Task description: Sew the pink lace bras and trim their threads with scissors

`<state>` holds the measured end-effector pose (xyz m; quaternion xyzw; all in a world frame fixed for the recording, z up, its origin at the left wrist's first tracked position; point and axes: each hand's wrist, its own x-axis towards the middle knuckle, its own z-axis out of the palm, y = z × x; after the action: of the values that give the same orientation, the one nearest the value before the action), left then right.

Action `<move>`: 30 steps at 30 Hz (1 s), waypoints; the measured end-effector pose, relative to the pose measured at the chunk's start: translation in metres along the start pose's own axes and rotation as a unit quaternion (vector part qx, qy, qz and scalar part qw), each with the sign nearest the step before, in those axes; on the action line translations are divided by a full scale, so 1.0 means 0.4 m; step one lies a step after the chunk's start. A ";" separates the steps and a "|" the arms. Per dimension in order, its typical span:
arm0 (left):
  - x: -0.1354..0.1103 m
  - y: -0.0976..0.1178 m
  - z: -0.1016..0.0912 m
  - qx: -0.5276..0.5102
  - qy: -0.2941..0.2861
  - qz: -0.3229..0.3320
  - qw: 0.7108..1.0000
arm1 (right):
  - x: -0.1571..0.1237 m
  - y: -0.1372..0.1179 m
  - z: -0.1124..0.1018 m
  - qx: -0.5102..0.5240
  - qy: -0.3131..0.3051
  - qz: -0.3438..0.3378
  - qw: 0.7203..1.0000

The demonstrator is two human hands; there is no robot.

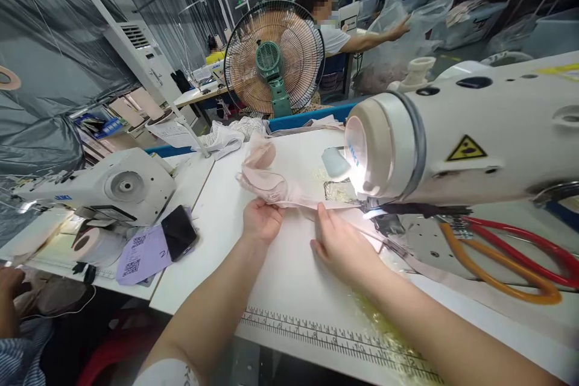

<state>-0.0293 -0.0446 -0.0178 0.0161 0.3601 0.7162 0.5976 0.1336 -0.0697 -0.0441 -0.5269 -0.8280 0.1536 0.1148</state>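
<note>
Clock read on the view, 12 at top. Far left, between 8 and 9: co-worker's hand, cut by the view's edge. At 9: second sewing machine, white, with a thread cone below it. At 8: purple slip, printed codes, black phone overlapping its right end.

Just left of centre: pale pink fabric, bunched and curled on the white surface, a narrow strip running from it toward 4, up to the needle area; whether under the foot, cannot tell. Left hand at the bunch's 6 o'clock, thumb and fingers pinched on its lower edge. At 12, beyond: caged fan. At 1: seated person, white sleeve, arm stretched to 3.

Right hand between 4 and 5: fingertips on the strip, thumb and forefinger apart. Between 5 and 6: ruler scale along the near edge. At 3: near sewing machine, lamp lit. Between 3 and 4: orange and red handles, side by side.
</note>
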 end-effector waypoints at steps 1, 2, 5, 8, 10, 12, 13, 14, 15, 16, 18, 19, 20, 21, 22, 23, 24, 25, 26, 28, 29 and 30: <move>0.003 0.000 0.000 0.004 0.003 0.001 1.000 | 0.000 0.001 0.003 -0.003 0.005 -0.010 1.000; 0.005 -0.001 0.000 0.007 0.004 0.003 1.000 | 0.001 0.003 0.006 -0.006 0.011 -0.020 1.000; 0.006 -0.003 0.003 0.017 0.003 0.007 1.000 | 0.004 0.008 0.015 -0.012 0.027 -0.045 0.999; 0.006 -0.007 0.005 0.030 -0.006 0.013 0.999 | 0.006 0.014 0.020 -0.017 0.034 -0.060 0.998; 0.006 -0.011 0.005 0.038 -0.014 0.020 0.999 | 0.006 0.016 0.020 -0.020 0.035 -0.066 0.997; 0.008 -0.013 0.003 0.043 -0.022 0.026 0.999 | 0.005 0.018 0.019 -0.021 0.034 -0.071 0.997; 0.008 -0.014 0.002 0.044 -0.026 0.028 0.998 | 0.004 0.018 0.017 -0.021 0.033 -0.073 0.997; 0.009 -0.014 0.001 0.046 -0.030 0.029 0.998 | 0.003 0.018 0.016 -0.021 0.031 -0.075 0.996; 0.009 -0.014 0.000 0.048 -0.037 0.031 0.998 | 0.002 0.018 0.014 -0.021 0.029 -0.076 0.996; 0.010 -0.014 0.000 0.050 -0.045 0.034 0.997 | 0.001 0.018 0.013 -0.022 0.026 -0.077 0.996; 0.012 -0.013 -0.002 0.055 -0.055 0.044 0.996 | 0.001 0.017 0.009 -0.024 0.017 -0.076 0.997; 0.014 -0.013 -0.003 0.055 -0.057 0.049 0.996 | 0.002 0.016 0.007 -0.026 0.011 -0.075 0.997; 0.017 -0.013 -0.005 0.056 -0.055 0.051 0.996 | 0.004 0.015 0.005 -0.028 0.005 -0.072 0.997; 0.020 -0.013 -0.007 0.058 -0.050 0.052 0.996 | 0.006 0.013 0.002 -0.031 -0.001 -0.070 0.997; 0.023 -0.013 -0.009 0.063 -0.045 0.053 0.996 | 0.008 0.010 -0.002 -0.034 -0.006 -0.069 0.997; 0.025 -0.012 -0.011 0.072 -0.039 0.054 0.995 | 0.008 0.007 -0.007 -0.037 -0.011 -0.070 0.997; 0.027 -0.010 -0.012 0.089 -0.036 0.060 0.994 | 0.007 0.003 -0.015 -0.040 -0.015 -0.073 0.996; 0.026 -0.007 -0.012 0.119 -0.038 0.074 0.989 | 0.002 0.000 -0.026 -0.044 -0.021 -0.080 0.996; 0.023 -0.001 -0.010 0.157 -0.046 0.093 0.982 | -0.008 -0.002 -0.040 -0.047 -0.031 -0.091 0.994; 0.008 0.014 -0.002 0.232 -0.069 0.129 0.962 | -0.043 0.005 -0.078 -0.050 -0.068 -0.124 0.989; -0.005 0.023 0.005 0.275 -0.081 0.143 0.947 | -0.068 0.017 -0.100 -0.048 -0.092 -0.143 0.984; -0.019 0.031 0.013 0.321 -0.092 0.154 0.930 | -0.095 0.035 -0.122 -0.039 -0.113 -0.159 0.980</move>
<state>-0.0353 -0.0488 -0.0042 0.3279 0.5074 0.6409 0.4735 0.1784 -0.0922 -0.0053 -0.3716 -0.9144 0.1591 0.0230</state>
